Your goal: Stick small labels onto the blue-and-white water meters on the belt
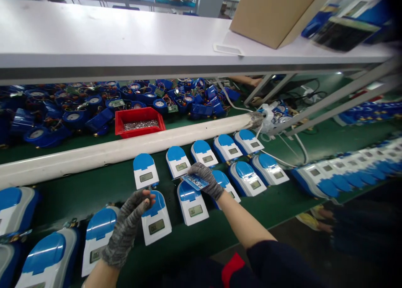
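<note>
Several white and blue meters with small screens lie in two rows on the green bench. My right hand (205,180), in a grey knit glove, holds a small blue card (194,181) over the top of one meter (192,202) in the near row. My left hand (130,225), also gloved, rests its fingertips on the blue top of the neighbouring meter (156,219). More meters (146,170) stand just behind, in front of a long white pipe (125,147).
A red tray (139,121) of small metal parts sits behind the pipe among a heap of blue meter bodies (72,112). A white shelf (125,40) overhead carries a cardboard box (273,11). Another row of meters (342,175) runs off to the right. Another person's feet (314,219) show beside the bench.
</note>
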### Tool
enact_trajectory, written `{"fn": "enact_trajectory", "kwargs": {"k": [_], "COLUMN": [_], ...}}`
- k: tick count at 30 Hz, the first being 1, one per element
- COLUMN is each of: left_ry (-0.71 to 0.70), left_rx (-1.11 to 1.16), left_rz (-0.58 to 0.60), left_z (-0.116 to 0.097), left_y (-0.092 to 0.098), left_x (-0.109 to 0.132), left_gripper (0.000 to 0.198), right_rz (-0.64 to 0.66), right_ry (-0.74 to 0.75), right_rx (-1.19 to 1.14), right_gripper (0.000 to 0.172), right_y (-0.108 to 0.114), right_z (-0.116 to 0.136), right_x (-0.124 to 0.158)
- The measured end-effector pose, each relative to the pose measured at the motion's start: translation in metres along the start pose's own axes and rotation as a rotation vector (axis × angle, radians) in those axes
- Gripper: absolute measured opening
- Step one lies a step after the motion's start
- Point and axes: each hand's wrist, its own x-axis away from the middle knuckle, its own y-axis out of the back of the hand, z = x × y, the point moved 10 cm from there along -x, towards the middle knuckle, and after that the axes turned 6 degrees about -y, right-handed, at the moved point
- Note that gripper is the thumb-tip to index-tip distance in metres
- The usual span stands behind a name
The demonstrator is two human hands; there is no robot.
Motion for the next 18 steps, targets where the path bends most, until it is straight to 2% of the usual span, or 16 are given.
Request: {"fn": "enact_trajectory", "kwargs": {"k": [2,5,7,9,11,12,14,18], "left_ry": [-0.002,-0.047,-0.029,0.049,0.13,0.161,0.203,0.25], "left_rx": [-0.011,-0.017,0.002,0.031,0.057,0.062,0.057,0.066], "left_rz": [-0.005,-0.119,-0.218,-0.281,-0.286,-0.278,-0.272,-0.272], "left_z": [0.008,0.023,0.04,0.062,0.082,0.09,0.102,0.113], "left_y": [-0.031,-0.064,-0.078,-0.088,-0.097,-0.101,-0.106,-0.112], "left_x": [-0.02,-0.057,-0.082,-0.103,-0.12,-0.126,-0.133,-0.134], "left_gripper": [0.053,0.055,0.052,0.052,0.05,0.047,0.039,0.035], "right_rz": [-0.061,-0.28,-0.427,-0.527,-0.541,-0.52,-0.409,-0.133], "right_ry": [-0.078,-0.314,-0.412,-0.453,-0.469,-0.46,-0.396,-0.163], "right_rx": [-0.175,-0.426,-0.45,-0.438,-0.435,-0.445,-0.48,-0.503], "right_gripper": [0.011,0.013,0.013,0.017,0.014,0.012,0.015,0.014], "right_y": [0.029,0.098,0.15,0.195,0.218,0.221,0.208,0.151], "right_z": [-0.009,-0.051,-0.083,-0.112,-0.138,-0.148,-0.158,-0.146], "right_x": [0.02,0.071,0.108,0.136,0.146,0.144,0.125,0.063]}}
